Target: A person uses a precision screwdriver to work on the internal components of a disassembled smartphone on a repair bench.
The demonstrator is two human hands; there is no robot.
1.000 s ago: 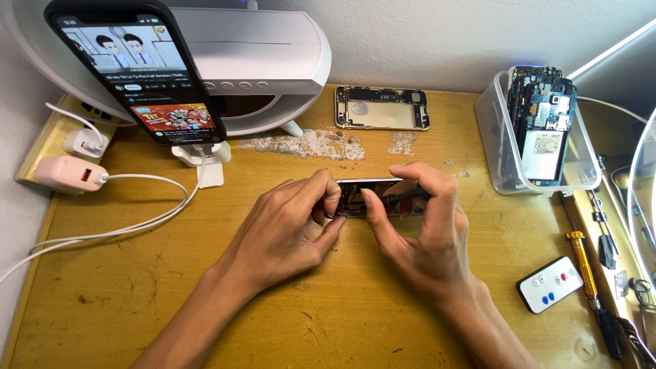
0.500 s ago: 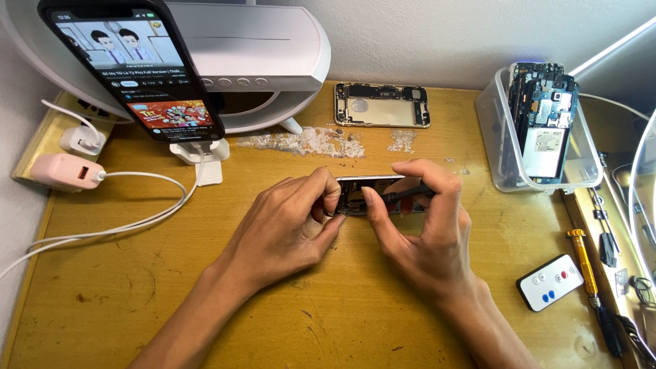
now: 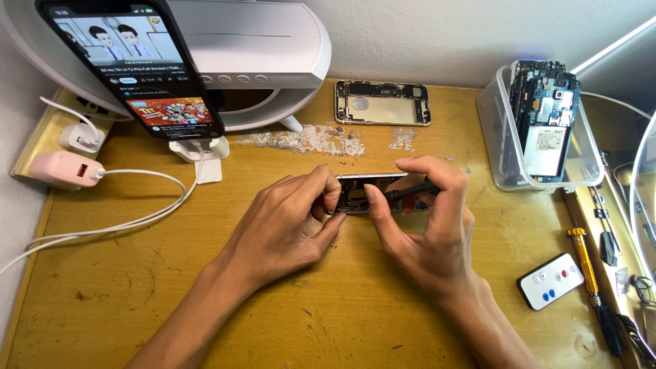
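Your left hand (image 3: 287, 219) rests on the wooden surface (image 3: 328, 307) with its fingers curled onto the left end of the opened phone chassis (image 3: 362, 191), pinning it flat. Your right hand (image 3: 427, 225) is closed around a thin black screwdriver (image 3: 408, 193), pinched between thumb and forefinger, with its tip pointing left into the chassis; the exact spot it touches is hidden by your fingers. The chassis lies lengthwise near the middle of the surface, just below a patch of scraped, pale finish.

Beyond it, near the wall, lies a second phone housing (image 3: 383, 102), empty and face up. To its right stands a clear plastic tub (image 3: 588, 171) with phone circuit boards (image 3: 547, 130) stood upright inside. At far right lie a small white remote (image 3: 550, 280) with red and blue buttons and a yellow-handled screwdriver (image 3: 586, 263), just beside each other.

At upper left a smartphone (image 3: 130, 65) with a lit screen leans on a white stand (image 3: 198, 154) in front of a white rounded appliance (image 3: 260, 55). A white cable (image 3: 137, 219) runs from it across the surface. A pink charger (image 3: 65, 169) and a white plug (image 3: 80, 137) sit in a yellow power strip (image 3: 34, 147) at the left edge.
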